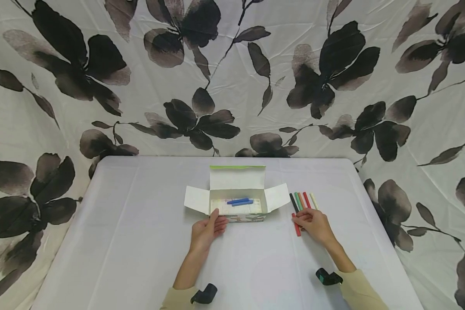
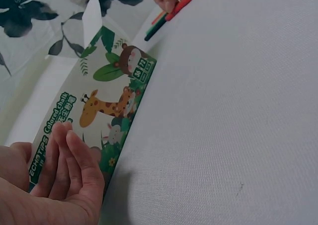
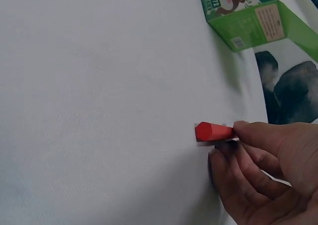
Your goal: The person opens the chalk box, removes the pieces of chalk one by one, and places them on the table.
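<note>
An open cardboard box point(image 1: 242, 218) printed "Colored chalk" stands on the table with its flaps spread. Two blue chalk sticks point(image 1: 238, 201) lie inside it. My left hand point(image 1: 207, 230) rests at the box's front left corner, thumb by the rim and fingers loosely extended along the printed front point(image 2: 112, 103). To the right of the box, my right hand point(image 1: 313, 224) pinches a red chalk stick point(image 3: 213, 131) between thumb and fingers, low over the table. Just beyond this hand lies a row of chalk sticks: black point(image 1: 293, 201), green point(image 1: 298, 200), orange point(image 1: 301, 199), red point(image 1: 306, 199) and pale yellow point(image 1: 314, 201).
A white cloth covers the table point(image 1: 131, 241). Behind it hangs a floral curtain point(image 1: 248, 77). The box's right flap point(image 1: 277, 197) reaches toward the chalk row. Black wrist cameras point(image 1: 204, 294) sit on both sleeves.
</note>
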`<state>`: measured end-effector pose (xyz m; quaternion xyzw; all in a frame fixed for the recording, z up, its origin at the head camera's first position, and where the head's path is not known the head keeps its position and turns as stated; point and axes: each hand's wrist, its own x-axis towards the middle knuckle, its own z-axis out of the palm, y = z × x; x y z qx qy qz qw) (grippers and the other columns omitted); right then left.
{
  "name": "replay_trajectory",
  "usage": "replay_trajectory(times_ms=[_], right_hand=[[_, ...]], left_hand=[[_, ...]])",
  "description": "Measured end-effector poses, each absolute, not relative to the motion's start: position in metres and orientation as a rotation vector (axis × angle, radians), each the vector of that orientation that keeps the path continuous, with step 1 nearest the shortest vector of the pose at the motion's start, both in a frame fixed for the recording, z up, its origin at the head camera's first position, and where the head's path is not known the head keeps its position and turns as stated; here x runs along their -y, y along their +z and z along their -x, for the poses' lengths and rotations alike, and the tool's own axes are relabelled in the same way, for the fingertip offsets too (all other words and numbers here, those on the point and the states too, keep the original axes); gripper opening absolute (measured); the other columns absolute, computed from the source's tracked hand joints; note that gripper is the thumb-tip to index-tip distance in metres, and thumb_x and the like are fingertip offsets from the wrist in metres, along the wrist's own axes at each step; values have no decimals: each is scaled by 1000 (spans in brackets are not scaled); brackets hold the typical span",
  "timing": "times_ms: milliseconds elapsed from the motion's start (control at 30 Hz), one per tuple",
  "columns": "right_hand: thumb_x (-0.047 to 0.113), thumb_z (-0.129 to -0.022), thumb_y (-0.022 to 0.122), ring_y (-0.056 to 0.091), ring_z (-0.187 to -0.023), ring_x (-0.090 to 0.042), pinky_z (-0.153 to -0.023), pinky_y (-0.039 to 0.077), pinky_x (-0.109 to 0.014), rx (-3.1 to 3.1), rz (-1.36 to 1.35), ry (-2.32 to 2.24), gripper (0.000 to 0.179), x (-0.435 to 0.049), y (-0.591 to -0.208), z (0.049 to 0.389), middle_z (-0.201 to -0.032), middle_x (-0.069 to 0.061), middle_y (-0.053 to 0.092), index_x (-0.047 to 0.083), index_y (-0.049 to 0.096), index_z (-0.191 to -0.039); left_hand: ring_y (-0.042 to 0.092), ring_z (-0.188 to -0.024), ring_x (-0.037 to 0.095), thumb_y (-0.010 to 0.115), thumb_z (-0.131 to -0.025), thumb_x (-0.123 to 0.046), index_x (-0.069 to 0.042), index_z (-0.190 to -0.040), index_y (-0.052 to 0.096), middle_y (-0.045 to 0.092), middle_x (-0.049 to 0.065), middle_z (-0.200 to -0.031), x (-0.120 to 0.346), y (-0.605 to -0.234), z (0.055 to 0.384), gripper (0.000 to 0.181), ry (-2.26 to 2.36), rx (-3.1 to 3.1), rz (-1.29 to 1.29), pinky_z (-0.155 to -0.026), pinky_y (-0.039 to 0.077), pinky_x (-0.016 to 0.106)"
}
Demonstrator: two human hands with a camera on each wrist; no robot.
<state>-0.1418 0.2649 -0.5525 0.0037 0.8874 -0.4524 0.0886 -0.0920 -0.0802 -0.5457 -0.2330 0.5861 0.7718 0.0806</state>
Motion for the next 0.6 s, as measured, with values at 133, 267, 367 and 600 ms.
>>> replay_trajectory(times_ms=[133, 267, 367, 600], right_hand=[[4, -97, 70, 71, -74, -21, -64, 61, -27, -2634, -6, -1356, 12, -266, -547, 144, -86, -13, 73, -8, 69, -101], [4, -99, 67, 73, -78, -27, -67, 61, -27, -2638, -8, -1380, 14, -266, -537, 147, -90, -18, 73, -9, 68, -104], [6, -100, 67, 73, -81, -30, -68, 60, -25, -2652, -13, -1376, 18, -266, -529, 150, -93, -21, 73, -10, 66, -107], [12, -102, 66, 73, -84, -29, -70, 58, -22, -2682, 13, -1398, 21, -267, -509, 161, -96, -22, 73, -8, 66, -108]], left_hand=[[71, -80, 10, 64, -103, -40, 13, -110, 70, 77, 16, -100, 80, -546, 92, 54, 2310, -1748, 695, -73, 60, 21], [72, -81, 12, 63, -103, -40, 13, -109, 70, 77, 16, -100, 79, -546, 92, 54, 2308, -1748, 699, -74, 60, 21], [72, -81, 12, 64, -103, -40, 13, -109, 70, 77, 15, -99, 79, -547, 92, 54, 2308, -1752, 704, -74, 60, 21], [73, -81, 12, 64, -103, -40, 13, -108, 70, 77, 14, -97, 79, -548, 92, 54, 2315, -1755, 694, -73, 60, 21]])
